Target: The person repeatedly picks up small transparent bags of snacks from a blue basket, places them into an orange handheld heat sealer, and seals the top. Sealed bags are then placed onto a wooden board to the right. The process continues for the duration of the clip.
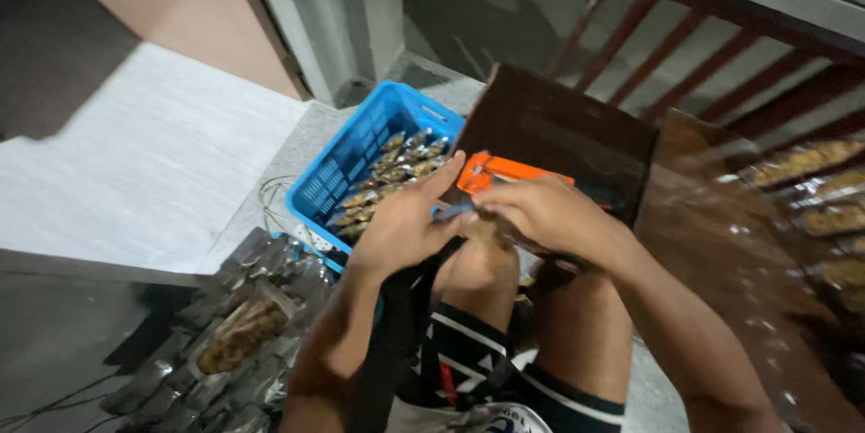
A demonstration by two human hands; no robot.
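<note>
Orange tool [491,173] lying crosswise, tip pointing left, both hands [478,217] gripping it

blue crate [347,167] of packets, packet pile [236,329], red railing [721,63]

Left hand [403,226] and right hand [541,214] together above bent knees; fingers [448,173] curled, nearly touching

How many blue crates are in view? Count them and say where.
1. The blue crate sits on the floor just beyond the left hand, filled with packets. Others may lie hidden outside the frame.
</note>
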